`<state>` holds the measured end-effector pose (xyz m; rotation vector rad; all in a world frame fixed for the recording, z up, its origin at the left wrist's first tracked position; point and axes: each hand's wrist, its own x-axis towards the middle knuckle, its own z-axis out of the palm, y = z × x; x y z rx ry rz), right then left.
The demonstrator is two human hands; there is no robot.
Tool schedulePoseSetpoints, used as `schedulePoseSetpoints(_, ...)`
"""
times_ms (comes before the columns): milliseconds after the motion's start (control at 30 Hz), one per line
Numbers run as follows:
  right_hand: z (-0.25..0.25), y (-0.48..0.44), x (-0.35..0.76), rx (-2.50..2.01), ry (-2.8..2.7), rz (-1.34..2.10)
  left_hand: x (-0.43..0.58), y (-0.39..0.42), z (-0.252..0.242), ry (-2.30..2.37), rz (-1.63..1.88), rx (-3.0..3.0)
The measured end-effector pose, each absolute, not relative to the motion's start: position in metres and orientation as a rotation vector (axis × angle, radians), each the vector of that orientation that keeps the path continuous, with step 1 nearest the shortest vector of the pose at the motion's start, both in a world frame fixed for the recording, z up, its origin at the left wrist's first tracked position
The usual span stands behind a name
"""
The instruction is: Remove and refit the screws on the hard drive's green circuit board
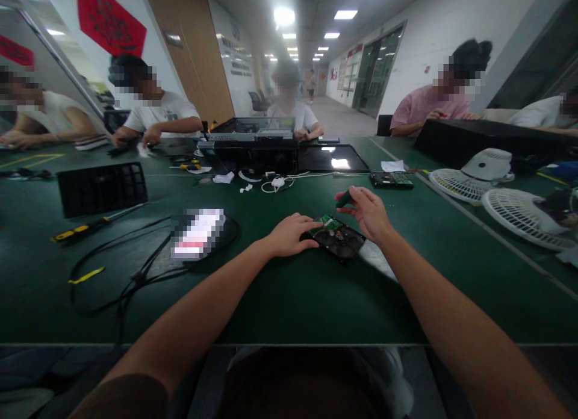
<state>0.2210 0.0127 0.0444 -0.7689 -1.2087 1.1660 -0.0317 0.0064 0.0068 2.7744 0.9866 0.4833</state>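
A hard drive (345,241) lies on the green table in front of me, its green circuit board facing up at the far left. My left hand (295,233) grips its left side, with fingers over the board and the thumb along the near edge. Just above the drive's far side, my right hand (368,213) pinches a small screwdriver (344,198) by its dark green handle. Its shaft is too thin or blurred to make out, so I cannot tell whether the tip touches the drive.
Left of my hands lie a lit phone (197,233), looped black cables (135,277), a yellow-black screwdriver (83,230) and a black panel (103,189). Further back are an open computer case (253,154) and another hard drive (391,180). White fan parts (524,217) stand right. Several people sit around.
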Motion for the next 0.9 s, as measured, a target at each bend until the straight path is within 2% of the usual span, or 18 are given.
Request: schedulePoseSetpoints(900, 0.0417, 0.0169, 0.2238, -0.755, -1.174, 1.275, -0.0319, 0.0097, 0.0058, 0.98, 0.471, 2.774)
